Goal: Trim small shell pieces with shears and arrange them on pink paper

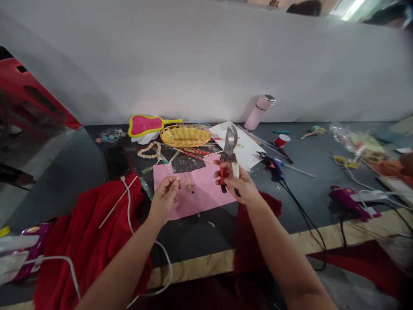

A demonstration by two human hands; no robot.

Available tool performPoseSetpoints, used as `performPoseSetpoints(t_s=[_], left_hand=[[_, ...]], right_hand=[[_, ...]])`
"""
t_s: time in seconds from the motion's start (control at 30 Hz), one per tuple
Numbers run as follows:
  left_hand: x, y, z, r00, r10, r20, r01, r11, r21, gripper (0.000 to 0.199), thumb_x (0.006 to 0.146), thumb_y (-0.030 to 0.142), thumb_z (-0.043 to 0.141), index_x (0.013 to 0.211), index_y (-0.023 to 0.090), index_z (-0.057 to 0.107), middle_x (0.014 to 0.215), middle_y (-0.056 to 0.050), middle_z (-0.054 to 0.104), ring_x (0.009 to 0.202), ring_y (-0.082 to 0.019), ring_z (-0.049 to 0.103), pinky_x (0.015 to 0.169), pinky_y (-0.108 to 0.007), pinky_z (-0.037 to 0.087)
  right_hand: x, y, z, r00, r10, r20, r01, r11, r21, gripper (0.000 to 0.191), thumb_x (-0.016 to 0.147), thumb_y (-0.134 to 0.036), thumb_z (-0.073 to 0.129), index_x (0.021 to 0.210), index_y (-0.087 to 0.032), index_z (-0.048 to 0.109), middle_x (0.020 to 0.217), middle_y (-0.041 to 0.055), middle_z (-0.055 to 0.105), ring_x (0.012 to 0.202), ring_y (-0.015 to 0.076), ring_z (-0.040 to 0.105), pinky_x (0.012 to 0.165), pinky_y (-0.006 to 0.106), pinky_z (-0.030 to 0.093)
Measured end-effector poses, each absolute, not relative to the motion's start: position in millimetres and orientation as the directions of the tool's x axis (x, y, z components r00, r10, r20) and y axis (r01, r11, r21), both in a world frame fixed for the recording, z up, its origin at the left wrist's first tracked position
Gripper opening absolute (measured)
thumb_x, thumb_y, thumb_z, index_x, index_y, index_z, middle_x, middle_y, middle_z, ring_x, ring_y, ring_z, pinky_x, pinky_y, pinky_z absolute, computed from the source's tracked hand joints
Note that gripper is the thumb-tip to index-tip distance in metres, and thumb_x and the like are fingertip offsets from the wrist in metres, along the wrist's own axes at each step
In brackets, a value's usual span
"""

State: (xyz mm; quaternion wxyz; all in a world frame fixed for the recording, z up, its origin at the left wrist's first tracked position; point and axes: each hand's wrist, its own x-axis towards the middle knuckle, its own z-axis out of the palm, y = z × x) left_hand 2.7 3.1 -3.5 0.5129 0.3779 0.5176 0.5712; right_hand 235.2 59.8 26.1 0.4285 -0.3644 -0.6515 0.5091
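My right hand (237, 178) is wrapped round the red handle of metal cutters (229, 144), which point upward with their jaws apart. A whitish strip shows beside the handle. My left hand (167, 193) is pinched over the left part of a pink paper sheet (193, 204); a tiny pale piece shows at the fingertips, too small to name. Between my hands, a small heap of beige bits (188, 183) lies on the pink sheet. Behind it are a yellow woven basket (185, 136) and a heart-shaped beige ring (149, 150).
Red cloth (97, 206) and a phone (118, 161) lie at the left. A pink bottle (259, 113) stands by the wall. Right of my right hand are a blue glue gun (275, 167) with black cable, a red spool (282, 140) and a purple device (353, 202).
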Motion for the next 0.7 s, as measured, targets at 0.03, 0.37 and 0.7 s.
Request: performPoseSetpoints(t_s=[0.03, 0.37, 0.7], left_hand=[[3, 3, -3, -0.193, 0.975, -0.113, -0.198, 0.074, 0.977, 0.027, 0.078, 0.043, 0.062, 0.087, 0.017, 0.058, 0.072, 0.001, 0.054, 0.05, -0.006, 0.04, 0.045, -0.019, 0.032], [7, 1, -3, -0.141, 0.984, -0.112, -0.269, 0.071, 0.961, 0.023, 0.083, 0.04, 0.057, 0.076, 0.019, 0.05, 0.062, 0.004, 0.043, 0.051, -0.007, 0.036, 0.048, -0.021, 0.03], [9, -1, -6, -0.114, 0.991, -0.068, -0.12, 0.054, 0.991, 0.02, 0.085, 0.038, 0.054, 0.079, 0.019, 0.052, 0.063, 0.004, 0.045, 0.055, -0.009, 0.038, 0.053, -0.022, 0.032]], right_hand=[[232, 57, 23, -0.396, 0.89, 0.225, 0.122, 0.293, -0.948, 0.042, 0.076, -0.018, 0.047, 0.118, -0.024, 0.045, 0.131, 0.0094, 0.048, 0.103, 0.0221, 0.057, 0.077, 0.039, 0.052], [211, 34, 7, -0.62, 0.771, 0.141, 0.718, 0.631, -0.293, 0.054, 0.066, -0.006, 0.05, 0.119, -0.019, 0.052, 0.142, 0.0099, 0.035, 0.121, 0.028, 0.037, 0.098, 0.045, 0.036], [207, 30, 7, -0.646, 0.754, 0.116, 0.713, 0.651, -0.262, 0.051, 0.071, -0.007, 0.048, 0.12, -0.018, 0.05, 0.141, 0.011, 0.035, 0.119, 0.0282, 0.036, 0.096, 0.045, 0.036]])
